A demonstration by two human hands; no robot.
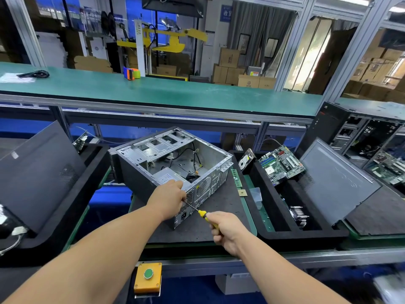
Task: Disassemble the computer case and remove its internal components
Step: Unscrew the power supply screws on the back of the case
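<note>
Computer case [173,163] is lying on its side with the open face up, sitting on the black mat [219,218] near that mat's far left corner. Inside it, a grey power supply [169,177] is resting in the near corner, and loose black cables [195,160] are trailing across the floor of the shell. The drive cage [157,145] is occupying the far left end.

Left hand [168,198] is resting on the case's near rear corner, fingers curled down over the edge and gripping it. Right hand [225,230] is clamping the yellow handle of a screwdriver [202,215], whose shaft is pointing toward the rear panel just beside the left hand; whether the tip is touching a screw cannot be told.

A green memory stick [236,177] is lying along the mat's right edge, with a small square chip [242,193] just nearer.

The black foam tray [306,234] to the right is holding a motherboard [281,164] propped at its far end, a hard drive [246,161] leaning at the far left corner, a finned heatsink [299,216] nearer, and a grey side panel [337,183] leaning along its right side.
</note>
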